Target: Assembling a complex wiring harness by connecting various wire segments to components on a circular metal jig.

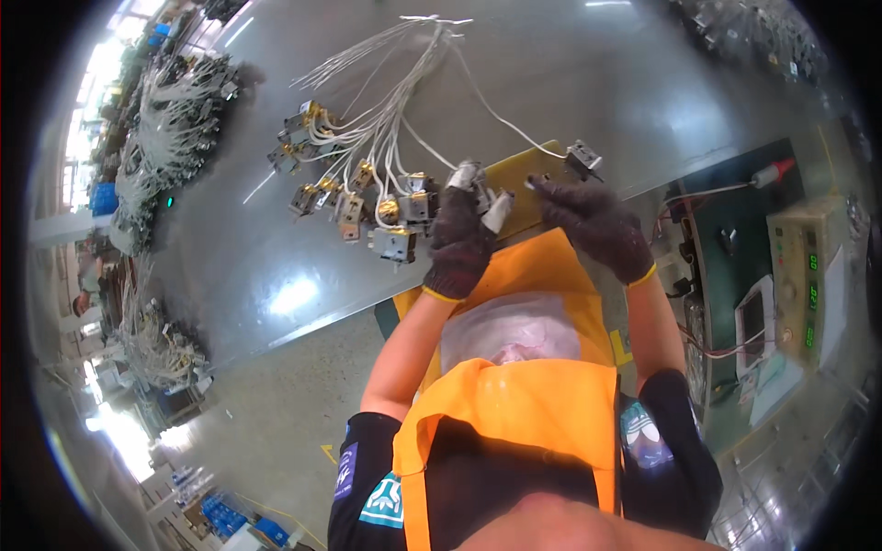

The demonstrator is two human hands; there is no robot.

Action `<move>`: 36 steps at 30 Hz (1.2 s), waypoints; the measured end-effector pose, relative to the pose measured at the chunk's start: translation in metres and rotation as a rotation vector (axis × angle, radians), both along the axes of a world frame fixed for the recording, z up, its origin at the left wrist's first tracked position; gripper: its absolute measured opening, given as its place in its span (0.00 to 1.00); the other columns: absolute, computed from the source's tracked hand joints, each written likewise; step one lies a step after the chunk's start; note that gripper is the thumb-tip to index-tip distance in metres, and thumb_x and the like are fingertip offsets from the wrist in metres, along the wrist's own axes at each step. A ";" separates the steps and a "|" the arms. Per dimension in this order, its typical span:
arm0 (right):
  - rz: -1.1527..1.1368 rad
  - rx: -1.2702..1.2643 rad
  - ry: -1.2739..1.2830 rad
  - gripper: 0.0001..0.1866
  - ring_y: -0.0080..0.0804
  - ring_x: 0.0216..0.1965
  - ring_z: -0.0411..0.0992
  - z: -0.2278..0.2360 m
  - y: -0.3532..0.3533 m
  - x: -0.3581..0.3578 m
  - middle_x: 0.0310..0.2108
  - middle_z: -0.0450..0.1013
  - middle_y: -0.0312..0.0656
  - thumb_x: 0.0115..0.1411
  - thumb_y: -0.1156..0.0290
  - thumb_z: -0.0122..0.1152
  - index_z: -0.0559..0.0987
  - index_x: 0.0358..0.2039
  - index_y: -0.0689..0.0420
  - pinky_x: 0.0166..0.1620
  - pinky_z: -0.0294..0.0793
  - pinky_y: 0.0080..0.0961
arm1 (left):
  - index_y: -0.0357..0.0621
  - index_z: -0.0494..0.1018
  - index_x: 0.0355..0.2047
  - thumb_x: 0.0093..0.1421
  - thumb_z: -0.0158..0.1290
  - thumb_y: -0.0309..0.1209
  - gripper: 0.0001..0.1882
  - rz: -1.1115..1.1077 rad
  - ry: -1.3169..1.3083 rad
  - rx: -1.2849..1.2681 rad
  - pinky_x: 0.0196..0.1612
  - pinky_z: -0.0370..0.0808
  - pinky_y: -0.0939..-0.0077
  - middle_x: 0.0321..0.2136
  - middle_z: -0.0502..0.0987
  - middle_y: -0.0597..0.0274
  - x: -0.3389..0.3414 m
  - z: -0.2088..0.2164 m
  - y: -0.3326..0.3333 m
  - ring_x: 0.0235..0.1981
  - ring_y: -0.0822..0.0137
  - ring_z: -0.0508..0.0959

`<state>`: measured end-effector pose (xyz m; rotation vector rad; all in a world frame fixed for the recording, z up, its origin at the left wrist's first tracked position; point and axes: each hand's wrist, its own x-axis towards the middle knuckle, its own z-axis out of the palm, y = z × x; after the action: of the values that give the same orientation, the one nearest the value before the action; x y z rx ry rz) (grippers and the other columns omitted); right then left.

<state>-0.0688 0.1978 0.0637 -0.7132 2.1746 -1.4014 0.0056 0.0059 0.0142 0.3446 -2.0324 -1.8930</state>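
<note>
My left hand, in a dark knitted glove with pale fingertips, is closed on a small metal wired part, partly hidden by the fingers. To its right, my gloved right hand has its fingers drawn together beside the yellow-brown board; what they hold, if anything, cannot be made out. Just beyond the right hand lies another metal part on a white wire. Left of my left hand sits a cluster of similar boxy metal parts, some with yellow coils. Their white wires gather at the far side.
A grey metal table carries the parts. Heaps of wired parts stand at far left, with more at far right. On the right are an instrument with green digits, a red-tipped lead and cables. An orange apron covers my front.
</note>
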 end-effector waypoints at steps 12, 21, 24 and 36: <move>0.149 0.450 0.453 0.14 0.45 0.42 0.74 0.038 -0.026 0.018 0.39 0.76 0.47 0.62 0.68 0.55 0.77 0.47 0.56 0.47 0.73 0.38 | 0.38 0.67 0.54 0.46 0.66 0.35 0.35 -0.183 -0.079 -0.438 0.42 0.75 0.57 0.38 0.76 0.44 -0.014 -0.017 -0.008 0.40 0.45 0.78; 0.003 0.360 0.884 0.06 0.44 0.26 0.76 0.007 -0.043 0.035 0.21 0.73 0.46 0.52 0.71 0.54 0.75 0.31 0.56 0.31 0.76 0.36 | 0.37 0.69 0.47 0.52 0.60 0.33 0.24 -0.204 -0.112 -0.231 0.39 0.74 0.54 0.34 0.76 0.42 -0.024 -0.059 -0.012 0.36 0.42 0.77; -0.026 0.430 0.994 0.05 0.44 0.26 0.76 0.006 -0.043 0.033 0.22 0.73 0.46 0.52 0.71 0.54 0.75 0.31 0.56 0.30 0.76 0.37 | 0.35 0.70 0.44 0.53 0.59 0.33 0.21 -0.218 0.157 -0.758 0.39 0.74 0.54 0.32 0.76 0.41 -0.022 0.008 -0.003 0.36 0.42 0.77; -0.032 0.022 0.314 0.24 0.38 0.41 0.76 0.035 -0.029 0.030 0.43 0.76 0.47 0.59 0.74 0.59 0.72 0.58 0.55 0.47 0.74 0.33 | 0.39 0.65 0.57 0.52 0.59 0.34 0.32 -0.097 0.174 -1.061 0.61 0.63 0.48 0.57 0.63 0.36 0.042 0.059 -0.011 0.60 0.39 0.63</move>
<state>-0.0386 0.1689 0.0987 -0.9481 2.4434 -1.3542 0.0478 -0.0047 0.0734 -0.1933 -2.5827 -0.6259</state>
